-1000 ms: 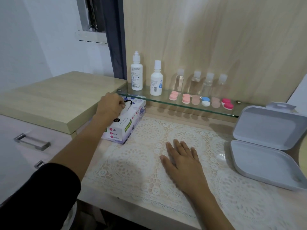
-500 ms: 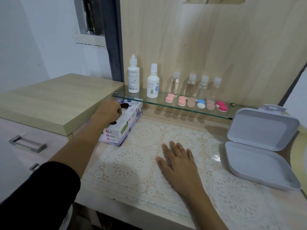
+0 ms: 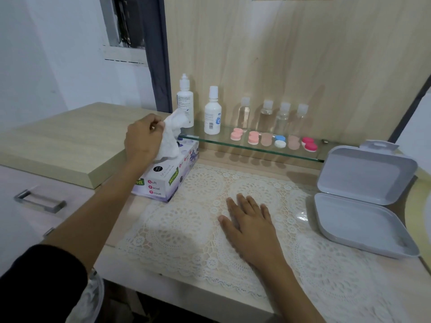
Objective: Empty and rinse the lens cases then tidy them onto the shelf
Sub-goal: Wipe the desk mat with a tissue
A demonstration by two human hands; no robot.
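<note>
Several lens cases stand in a row on the glass shelf (image 3: 247,145): a pink pair (image 3: 236,134), a second pink pair (image 3: 253,137), a beige pair (image 3: 266,139), a blue and white pair (image 3: 280,141), another beige pair (image 3: 293,142) and a red pair (image 3: 309,144). My left hand (image 3: 143,136) pinches a white tissue (image 3: 171,136) that rises out of the tissue box (image 3: 166,178). My right hand (image 3: 250,223) lies flat, palm down, on the lace mat (image 3: 186,229).
Two white solution bottles (image 3: 185,101) (image 3: 212,111) and several small clear bottles (image 3: 243,113) stand at the back of the shelf. An open grey plastic box (image 3: 356,220) sits at the right. A raised wooden cabinet top (image 3: 58,141) lies to the left.
My left hand has lifted from the tissue box opening and drawn a white tissue up out of it. The right hand has stayed flat on the mat.
</note>
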